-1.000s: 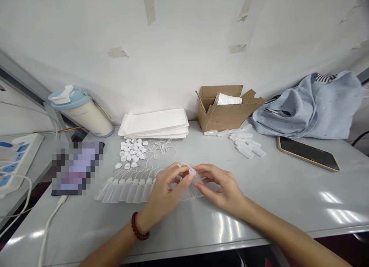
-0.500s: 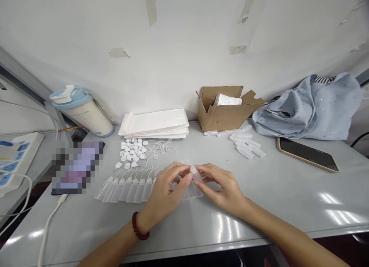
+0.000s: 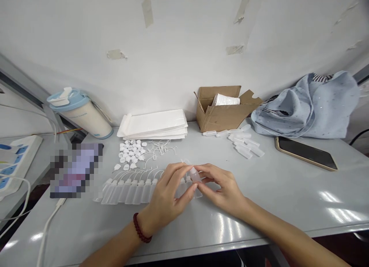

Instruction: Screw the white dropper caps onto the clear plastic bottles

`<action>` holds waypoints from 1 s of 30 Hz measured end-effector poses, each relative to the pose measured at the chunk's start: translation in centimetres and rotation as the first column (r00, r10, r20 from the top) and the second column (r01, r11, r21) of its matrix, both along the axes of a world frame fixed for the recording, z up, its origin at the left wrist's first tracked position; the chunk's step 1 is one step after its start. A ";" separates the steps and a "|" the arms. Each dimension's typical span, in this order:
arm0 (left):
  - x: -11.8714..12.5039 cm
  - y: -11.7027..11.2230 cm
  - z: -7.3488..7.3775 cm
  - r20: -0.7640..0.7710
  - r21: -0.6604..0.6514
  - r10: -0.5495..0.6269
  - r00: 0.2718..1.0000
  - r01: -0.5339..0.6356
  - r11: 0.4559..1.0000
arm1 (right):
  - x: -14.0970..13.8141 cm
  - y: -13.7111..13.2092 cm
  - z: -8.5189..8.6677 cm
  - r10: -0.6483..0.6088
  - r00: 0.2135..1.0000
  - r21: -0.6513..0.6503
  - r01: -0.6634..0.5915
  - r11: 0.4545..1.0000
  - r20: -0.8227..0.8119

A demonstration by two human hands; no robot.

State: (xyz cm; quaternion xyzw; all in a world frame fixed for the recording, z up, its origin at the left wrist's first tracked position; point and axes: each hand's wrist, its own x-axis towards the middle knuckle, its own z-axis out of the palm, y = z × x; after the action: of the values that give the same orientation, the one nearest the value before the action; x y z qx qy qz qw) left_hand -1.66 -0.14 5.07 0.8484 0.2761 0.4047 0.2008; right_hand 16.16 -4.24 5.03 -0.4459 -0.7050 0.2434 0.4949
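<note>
It looks like a small workshop. Lined-up plastic bottles (image 3: pixel 131 193), a pile of white caps (image 3: pixel 132 151) and a cardboard box (image 3: pixel 221 119) share a grey table (image 3: pixel 288 194) before a tape-marked wall (image 3: pixel 178 51).

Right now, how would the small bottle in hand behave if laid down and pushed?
The small bottle is probably light, since the right hand holds it in a pinch. Its translucent look suggests squeezable walls. Laid down, it may slide or roll: its body looks rounded, the table glossy.

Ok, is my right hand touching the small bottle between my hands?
Touching. The head view shows the right hand with its thumb and index finger against the side of the small bottle.
</note>
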 end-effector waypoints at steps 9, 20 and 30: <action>0.0 0.1 0.2 -0.052 0.129 -0.009 0.999 0.016 0.992 | 0.7 0.8 1.7 0.041 0.819 -0.498 -0.387 0.776 -0.572; 0.6 0.4 -0.2 -0.092 0.237 -0.031 0.995 0.052 0.970 | 1.5 1.5 1.8 0.065 0.756 -0.553 -0.531 0.642 -0.651; 1.9 -0.1 0.3 -0.269 0.149 -0.154 0.951 0.199 0.969 | 5.2 2.1 2.9 0.244 0.959 -0.778 -0.263 0.571 -0.145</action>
State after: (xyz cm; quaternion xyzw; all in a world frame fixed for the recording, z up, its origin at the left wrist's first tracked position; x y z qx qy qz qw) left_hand 0.23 -0.23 5.37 0.9290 0.1858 0.2949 0.1240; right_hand 21.31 -2.15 7.95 -0.5099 -0.5760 0.6018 0.2147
